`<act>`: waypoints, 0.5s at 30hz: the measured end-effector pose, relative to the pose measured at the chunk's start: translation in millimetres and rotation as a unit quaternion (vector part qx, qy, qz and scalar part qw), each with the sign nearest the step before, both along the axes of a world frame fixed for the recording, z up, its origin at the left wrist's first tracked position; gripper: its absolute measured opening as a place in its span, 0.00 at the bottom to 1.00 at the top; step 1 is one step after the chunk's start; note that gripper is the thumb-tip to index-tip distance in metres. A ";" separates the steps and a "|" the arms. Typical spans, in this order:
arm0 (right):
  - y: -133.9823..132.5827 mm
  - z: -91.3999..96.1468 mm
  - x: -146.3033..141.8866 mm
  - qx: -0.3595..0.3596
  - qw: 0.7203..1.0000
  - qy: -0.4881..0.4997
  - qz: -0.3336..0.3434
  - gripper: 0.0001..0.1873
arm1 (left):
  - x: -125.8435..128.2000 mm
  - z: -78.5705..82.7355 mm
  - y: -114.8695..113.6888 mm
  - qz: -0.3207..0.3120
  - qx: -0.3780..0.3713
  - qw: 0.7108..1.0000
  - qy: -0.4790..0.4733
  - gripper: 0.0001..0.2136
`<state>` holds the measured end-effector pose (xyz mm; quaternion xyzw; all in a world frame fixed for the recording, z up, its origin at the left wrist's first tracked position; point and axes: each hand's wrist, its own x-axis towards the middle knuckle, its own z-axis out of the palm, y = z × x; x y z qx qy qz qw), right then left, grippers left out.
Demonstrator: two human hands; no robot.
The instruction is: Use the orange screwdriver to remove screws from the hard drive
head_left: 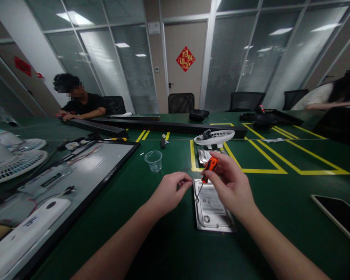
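A hard drive [211,208] lies flat on the green table in front of me, its label side up. In my right hand [235,186] is a small orange-and-black screwdriver [211,165], its thin shaft slanting down to the left side of the drive. My left hand [173,190] is at the drive's upper left corner, thumb and fingertips pinched together. Whatever those fingertips may hold is too small to make out. Just beyond the drive lies a second hard drive [204,156], partly hidden behind my right hand.
A clear plastic cup [154,161] stands left of centre. An opened flat panel [102,157] with a white power strip [32,237] fills the left. White fan grille [214,137] sits ahead; a phone [338,217] lies right. Two people [81,103] sit across the table.
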<state>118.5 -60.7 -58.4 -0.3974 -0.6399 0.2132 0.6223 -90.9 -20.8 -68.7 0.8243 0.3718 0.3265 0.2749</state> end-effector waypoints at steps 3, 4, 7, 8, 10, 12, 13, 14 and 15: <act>0.7 -1.6 -0.3 -0.004 1.000 -0.005 0.000 0.24 | -0.3 0.0 0.7 0.005 -0.007 1.000 -0.004 0.06; 0.8 -1.9 -0.3 -0.004 1.000 -0.007 -0.001 0.24 | -0.4 -0.3 1.0 0.006 -0.008 1.000 -0.004 0.06; 0.8 -1.9 -0.4 -0.003 1.000 -0.009 -0.001 0.24 | -0.2 -1.7 1.7 0.004 -0.008 1.000 -0.008 0.06; 0.8 -1.8 -0.5 -0.003 1.000 -0.009 -0.001 0.24 | 0.1 -2.1 1.7 0.003 -0.009 1.000 -0.009 0.06; 0.7 -1.4 -0.8 0.000 1.000 -0.012 -0.003 0.24 | 0.7 -2.2 1.3 0.004 -0.011 1.000 -0.010 0.06; 0.9 -1.1 -1.1 0.005 1.000 -0.018 -0.006 0.24 | 1.4 -1.4 -0.1 0.005 -0.016 1.000 -0.015 0.06; 1.1 -1.1 -1.1 0.008 1.000 -0.021 -0.007 0.24 | 1.9 -0.7 -1.0 0.003 -0.021 1.000 -0.022 0.06; 1.5 -1.1 -1.1 0.011 1.000 -0.024 -0.009 0.25 | 2.5 0.1 -2.0 -0.001 -0.027 0.999 -0.033 0.05; 1.9 -1.3 -1.0 0.013 1.000 -0.027 -0.010 0.25 | 3.5 1.0 -3.0 -0.008 -0.035 0.998 -0.051 0.05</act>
